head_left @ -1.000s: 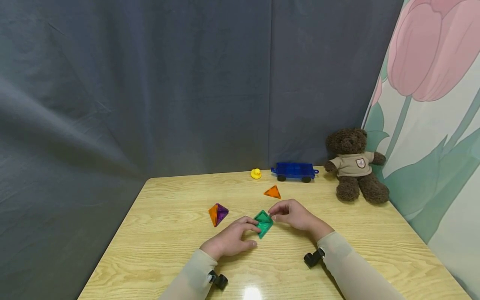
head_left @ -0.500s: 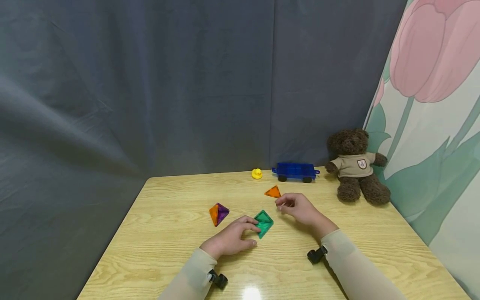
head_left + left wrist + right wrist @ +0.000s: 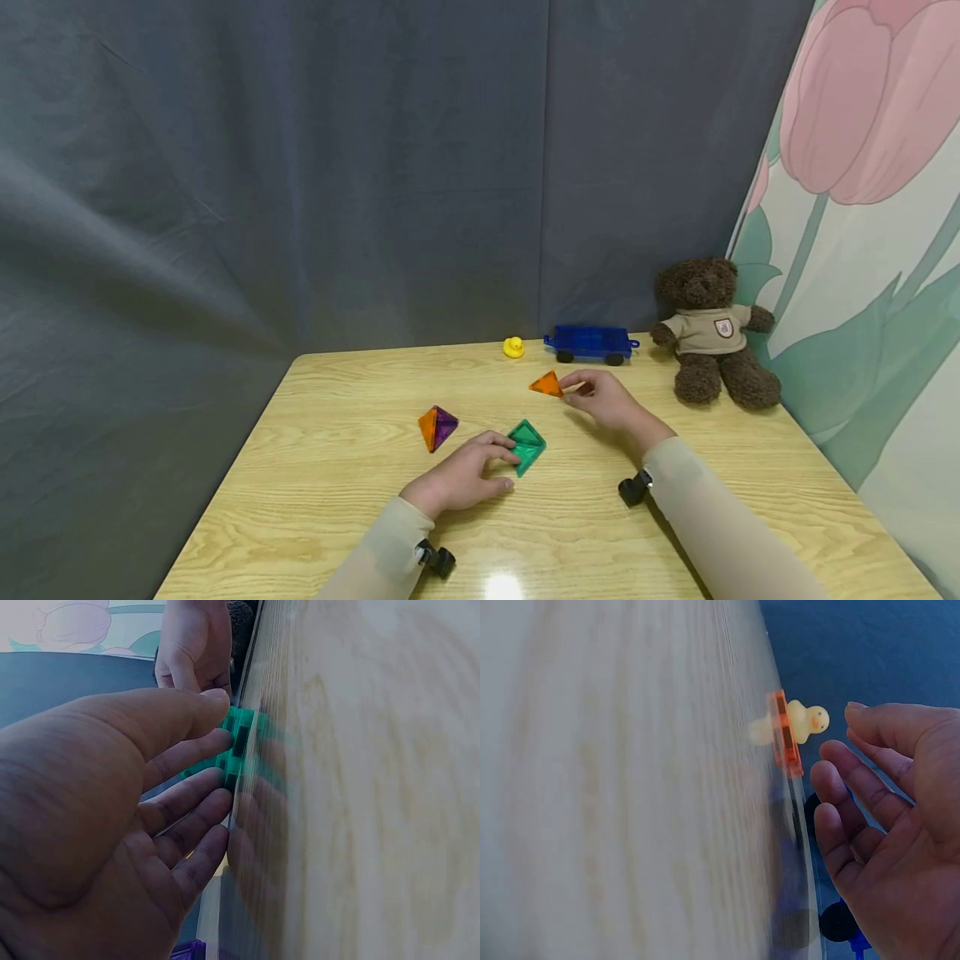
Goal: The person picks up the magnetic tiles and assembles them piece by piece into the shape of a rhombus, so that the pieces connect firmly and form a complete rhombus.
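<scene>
My left hand (image 3: 462, 475) rests on the table, its fingertips touching the left side of the green magnetic tiles (image 3: 529, 450). In the left wrist view the fingers reach the green edge (image 3: 238, 739) fairly straight, with no grip round it. My right hand (image 3: 606, 402) hovers at the right corner of an orange triangular magnetic tile (image 3: 547, 383), which lies flat. From the right wrist view, a gap separates the loosely bent fingers from the orange tile (image 3: 784, 735). Left of the green tiles sits an orange and purple magnetic-tile piece (image 3: 438, 429).
A yellow rubber duck (image 3: 513, 347) and a blue wheeled toy wagon (image 3: 591, 342) stand along the table's back edge. A brown teddy bear (image 3: 705, 333) sits at the back right. Behind the table (image 3: 315, 500) hangs a dark curtain (image 3: 412, 183).
My right hand has left the green tiles and moved away from me to the orange triangle. The left hand stays at the green tiles.
</scene>
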